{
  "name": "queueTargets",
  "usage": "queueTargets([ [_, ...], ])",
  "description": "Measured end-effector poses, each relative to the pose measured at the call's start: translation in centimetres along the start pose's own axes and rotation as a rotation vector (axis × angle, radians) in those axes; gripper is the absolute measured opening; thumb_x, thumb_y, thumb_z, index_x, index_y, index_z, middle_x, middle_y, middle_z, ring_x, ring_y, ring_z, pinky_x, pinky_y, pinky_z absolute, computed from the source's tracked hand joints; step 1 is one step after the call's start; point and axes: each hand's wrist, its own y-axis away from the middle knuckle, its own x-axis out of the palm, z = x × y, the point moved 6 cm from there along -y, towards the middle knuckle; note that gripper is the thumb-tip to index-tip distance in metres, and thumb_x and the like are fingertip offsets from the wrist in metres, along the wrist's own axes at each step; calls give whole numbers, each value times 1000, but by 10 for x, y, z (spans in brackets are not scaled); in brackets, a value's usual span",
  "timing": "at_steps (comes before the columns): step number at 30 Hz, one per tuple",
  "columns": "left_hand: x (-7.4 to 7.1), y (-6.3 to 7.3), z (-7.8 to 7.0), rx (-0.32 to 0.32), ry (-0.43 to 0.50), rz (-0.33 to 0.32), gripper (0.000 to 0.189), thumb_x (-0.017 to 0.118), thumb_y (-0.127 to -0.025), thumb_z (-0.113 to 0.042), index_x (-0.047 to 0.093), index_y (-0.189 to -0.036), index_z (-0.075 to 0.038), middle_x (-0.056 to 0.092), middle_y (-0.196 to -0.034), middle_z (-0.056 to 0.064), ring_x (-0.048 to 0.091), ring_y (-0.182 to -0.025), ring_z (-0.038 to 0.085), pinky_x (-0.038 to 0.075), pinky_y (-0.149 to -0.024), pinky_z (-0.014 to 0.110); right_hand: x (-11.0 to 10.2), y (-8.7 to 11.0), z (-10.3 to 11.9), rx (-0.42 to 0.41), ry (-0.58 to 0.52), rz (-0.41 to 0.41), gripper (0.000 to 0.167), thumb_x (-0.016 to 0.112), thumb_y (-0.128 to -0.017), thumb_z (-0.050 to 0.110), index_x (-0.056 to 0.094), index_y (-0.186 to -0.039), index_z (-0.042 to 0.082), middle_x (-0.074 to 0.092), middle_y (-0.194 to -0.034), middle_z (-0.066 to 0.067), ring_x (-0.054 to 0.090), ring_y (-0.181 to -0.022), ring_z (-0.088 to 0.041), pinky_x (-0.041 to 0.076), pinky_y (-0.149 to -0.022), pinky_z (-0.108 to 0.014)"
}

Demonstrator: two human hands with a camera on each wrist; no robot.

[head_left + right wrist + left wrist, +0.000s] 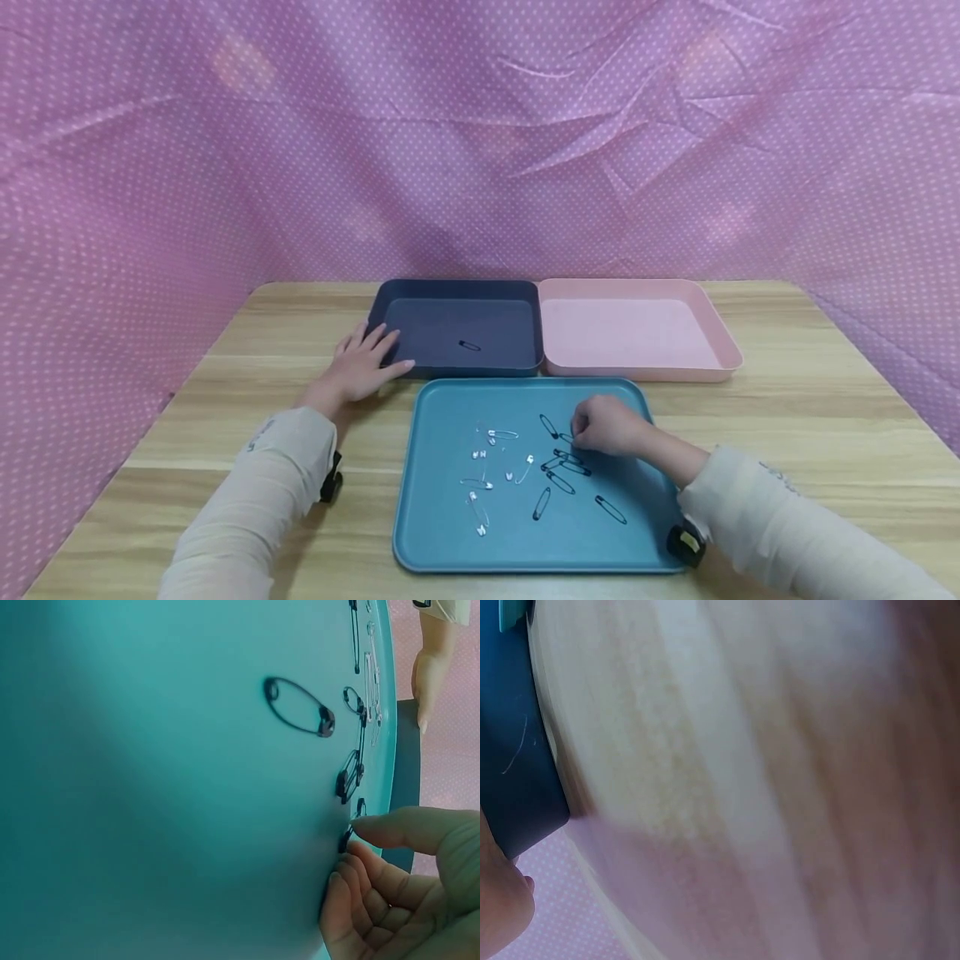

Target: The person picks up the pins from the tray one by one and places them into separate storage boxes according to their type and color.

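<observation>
My left hand (360,369) rests on the left rim of a dark blue tray (431,321), fingers spread and fairly straight. A single black safety pin (469,346) lies in that tray. Over the right part of a teal tray (517,546), my right hand (609,427) has its fingers curled low. In the right wrist view, its thumb (397,827) and forefinger pinch a black safety pin (346,839) at the tray surface, partly hidden by the fingertips. Several other black safety pins (560,482) lie close by, and several silver safety pins (480,508) lie scattered on the left.
A pink tray (618,333) stands against the right side of the dark blue one, behind the teal tray. All three trays are on a wooden table (337,533). A pink dotted cloth (465,150) hangs behind and at the sides.
</observation>
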Motion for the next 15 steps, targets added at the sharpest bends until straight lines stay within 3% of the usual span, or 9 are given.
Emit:
queueTargets([
  [6,0,0,-1,3,-6,-1,81,23,-81,-66,21,-138,-9,12,-141,17,-4,-127,37,0,-97,53,2,-1,0,27,24,1,13,61,-72,4,56,-62,10,50,-57,1,49,-52,-12,42,-50,-24],
  [15,-1,0,-1,3,-2,3,79,25,-82,-64,21,-138,-8,12,-141,18,-4,-127,38,0,-97,53,-1,-1,0,-3,6,-3,14,58,-74,2,58,-63,10,50,-58,1,48,-55,-12,42,-51,-25],
])
